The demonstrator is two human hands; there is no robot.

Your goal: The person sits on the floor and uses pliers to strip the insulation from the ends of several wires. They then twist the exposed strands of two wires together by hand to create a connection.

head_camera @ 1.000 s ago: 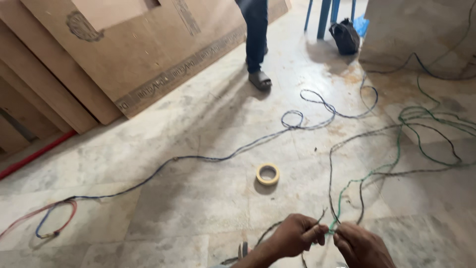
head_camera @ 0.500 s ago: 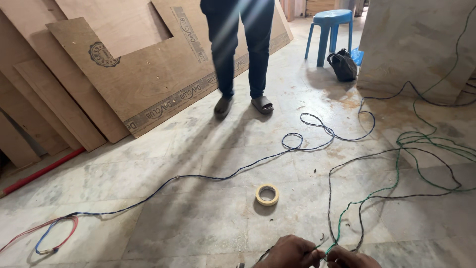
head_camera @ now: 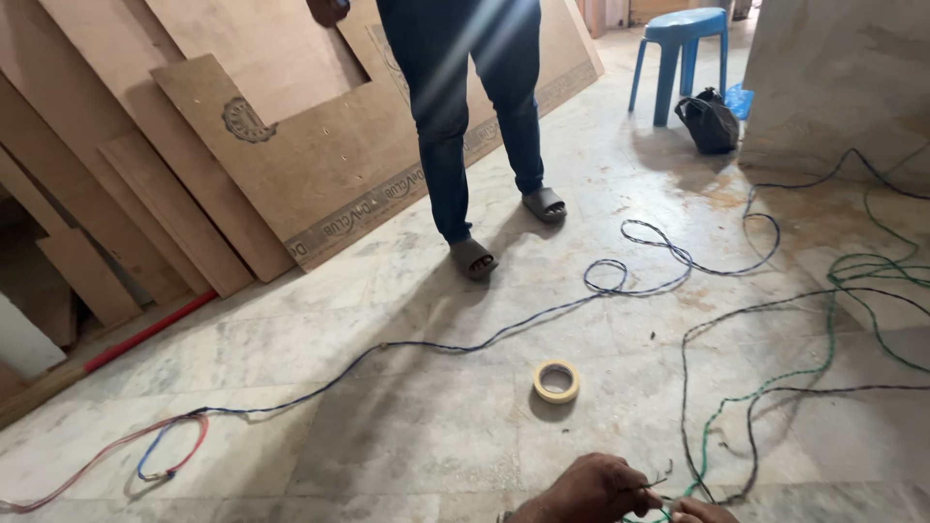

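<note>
Left hand [head_camera: 593, 489]: seen at the bottom edge, fingers closed on thin wire ends [head_camera: 655, 480].
Right hand [head_camera: 699, 510]: mostly cut off by the bottom edge; its grip cannot be told.
Green wire [head_camera: 775, 387]: run from the hands to the right across the floor [head_camera: 407, 426].
Tape roll [head_camera: 556, 381]: pale ring, laid flat at lower centre, just above the hands.
Boards [head_camera: 291, 145]: brown panels leaned at upper left, a printed strip along one lower edge.
Bag [head_camera: 709, 120]: black, beside the blue stool [head_camera: 683, 48], upper right.
Other person [head_camera: 475, 116]: stood at upper centre.

Glossy stone floor [head_camera: 407, 426]; seemingly plastic-coated wires [head_camera: 736, 407]
</note>
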